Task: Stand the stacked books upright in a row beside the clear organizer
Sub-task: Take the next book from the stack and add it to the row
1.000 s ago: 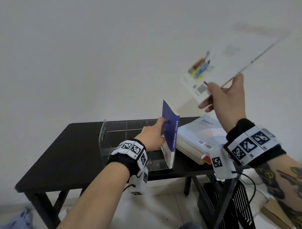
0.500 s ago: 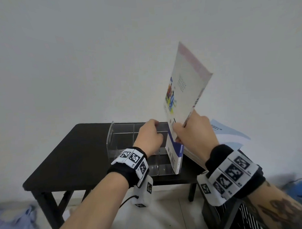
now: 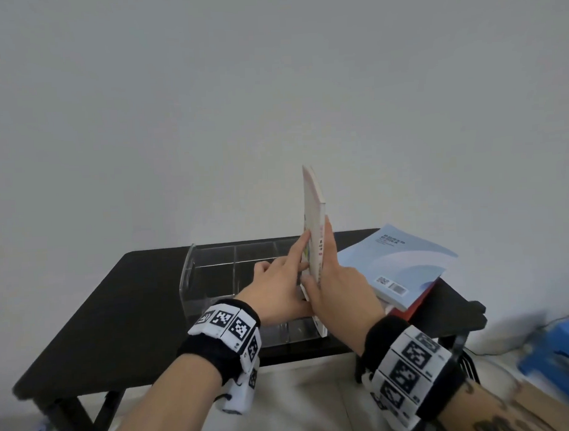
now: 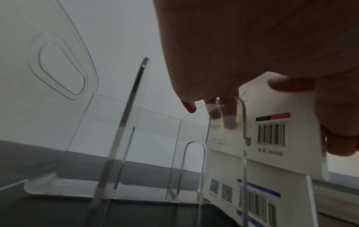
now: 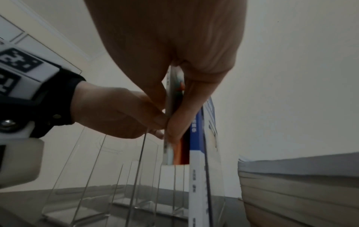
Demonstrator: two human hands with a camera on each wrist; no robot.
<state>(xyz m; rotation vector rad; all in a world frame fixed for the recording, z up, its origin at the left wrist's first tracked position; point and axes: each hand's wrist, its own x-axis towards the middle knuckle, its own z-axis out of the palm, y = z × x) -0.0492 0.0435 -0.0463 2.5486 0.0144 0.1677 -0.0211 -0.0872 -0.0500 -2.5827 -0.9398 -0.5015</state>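
Observation:
A thin white book [image 3: 313, 214] stands upright on the black table [image 3: 119, 318], at the right end of the clear organizer [image 3: 214, 272]. My right hand [image 3: 323, 259] pinches it, thumb on its left face and fingers on its right. My left hand [image 3: 297, 256] presses straight fingers against the left cover. In the right wrist view a blue-spined book [image 5: 196, 138] stands just right of the thin book [image 5: 170, 92]. The left wrist view shows both barcoded covers, white [image 4: 272, 107] above blue-edged [image 4: 252, 199]. A flat stack [image 3: 397, 263], with a light-blue book on top, lies to the right.
The organizer's clear dividers [image 4: 124, 122] stand left of the books with nothing in them. A pale wall runs close behind the table. On the floor at the right are a blue box [image 3: 565, 344] and a cardboard piece [image 3: 541, 409].
My right hand brought the thin white book down from high and tilted to upright next to the blue book. My left hand moved from the blue book onto the thin book's left cover.

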